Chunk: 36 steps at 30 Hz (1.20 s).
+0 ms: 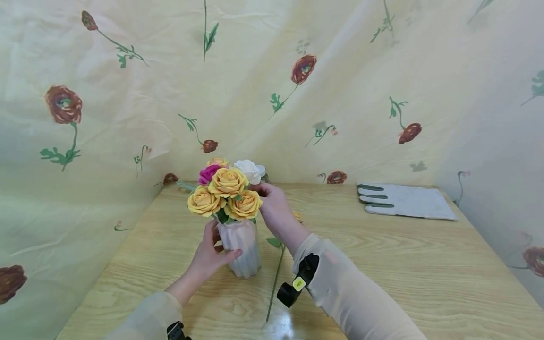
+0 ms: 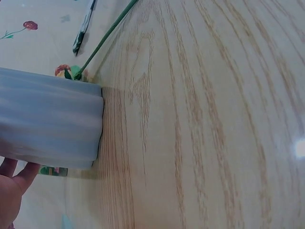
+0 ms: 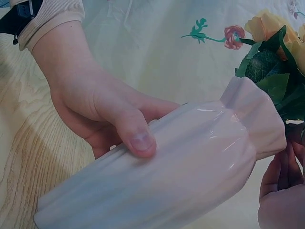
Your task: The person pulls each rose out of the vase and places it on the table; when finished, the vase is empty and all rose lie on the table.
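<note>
A white fluted vase (image 1: 242, 248) stands upright on the table, holding several yellow roses (image 1: 228, 182) and a magenta rose (image 1: 208, 174). My left hand (image 1: 208, 257) grips the vase from its left side, thumb across the front. At the right of the bouquet is a white rose (image 1: 248, 171). My right hand (image 1: 276, 208) has curled fingers just below it, close to the vase's mouth, and seems to pinch its stem; the fingertips are partly hidden. In the right wrist view, green leaves (image 3: 267, 71) spread over the ruffled rim above my right fingers.
One yellow rose (image 1: 297, 216) lies on the wooden table (image 1: 361, 264), its long green stem (image 1: 276, 278) pointing toward me, right of the vase. A flat white item with dark green strips (image 1: 408, 203) lies at the back right. Flower-patterned fabric (image 1: 255, 85) hangs behind the table.
</note>
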Tool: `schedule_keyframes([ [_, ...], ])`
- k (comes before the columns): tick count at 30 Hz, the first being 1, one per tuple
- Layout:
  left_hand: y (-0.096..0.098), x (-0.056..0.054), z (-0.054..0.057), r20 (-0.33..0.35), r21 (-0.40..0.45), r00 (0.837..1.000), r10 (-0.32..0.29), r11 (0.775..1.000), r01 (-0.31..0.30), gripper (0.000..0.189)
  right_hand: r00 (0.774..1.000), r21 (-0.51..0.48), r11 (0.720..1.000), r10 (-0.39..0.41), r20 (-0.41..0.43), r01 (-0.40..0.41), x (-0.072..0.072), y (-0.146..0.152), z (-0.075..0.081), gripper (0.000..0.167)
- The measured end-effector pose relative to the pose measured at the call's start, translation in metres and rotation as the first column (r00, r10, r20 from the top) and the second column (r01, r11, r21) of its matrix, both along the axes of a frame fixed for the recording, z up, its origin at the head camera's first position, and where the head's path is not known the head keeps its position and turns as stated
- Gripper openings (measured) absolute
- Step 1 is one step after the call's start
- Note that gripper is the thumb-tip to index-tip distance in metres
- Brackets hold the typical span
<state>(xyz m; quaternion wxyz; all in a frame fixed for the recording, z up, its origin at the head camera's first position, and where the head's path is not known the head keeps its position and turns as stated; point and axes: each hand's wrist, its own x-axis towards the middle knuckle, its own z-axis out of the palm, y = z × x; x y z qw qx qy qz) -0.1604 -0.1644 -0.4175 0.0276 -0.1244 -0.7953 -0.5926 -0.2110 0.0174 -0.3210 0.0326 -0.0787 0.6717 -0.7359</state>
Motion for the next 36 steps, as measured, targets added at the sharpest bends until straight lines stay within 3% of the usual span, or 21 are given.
schedule_keyframes([
  [4, 0.0, 0.0, 0.0, -0.009, 0.0, 1.0, 0.002, 1.0, -0.002, 0.086, 1.0, -0.037, 0.999, -0.016, 0.003, 0.016, 0.0, 0.0, 0.002, 0.017],
  [9, 0.0, -0.001, 0.0, -0.021, 0.0, 1.0, -0.001, 1.0, 0.001, 0.087, 0.998, -0.073, 0.997, -0.043, -0.05, 0.039, -0.001, 0.002, 0.004, 0.008],
  [17, 0.0, -0.003, 0.0, -0.03, -0.005, 0.999, -0.013, 1.0, 0.013, 0.086, 0.991, -0.043, 0.994, -0.102, -0.087, 0.098, -0.001, 0.006, 0.009, 0.002],
  [21, 0.0, -0.003, 0.001, -0.026, -0.009, 1.0, -0.015, 1.0, 0.014, 0.086, 0.981, -0.073, 0.988, -0.144, -0.132, 0.135, 0.001, 0.007, 0.013, 0.005],
  [26, 0.001, -0.002, 0.001, -0.018, -0.008, 1.0, -0.012, 1.0, 0.012, 0.086, 0.975, -0.13, 0.984, -0.142, -0.169, 0.121, 0.0, 0.009, 0.016, 0.007],
  [36, 0.0, -0.001, -0.002, -0.011, -0.009, 1.0, -0.004, 1.0, 0.004, 0.087, 0.989, -0.304, 0.949, -0.114, -0.092, 0.081, 0.002, 0.013, 0.02, 0.005],
])
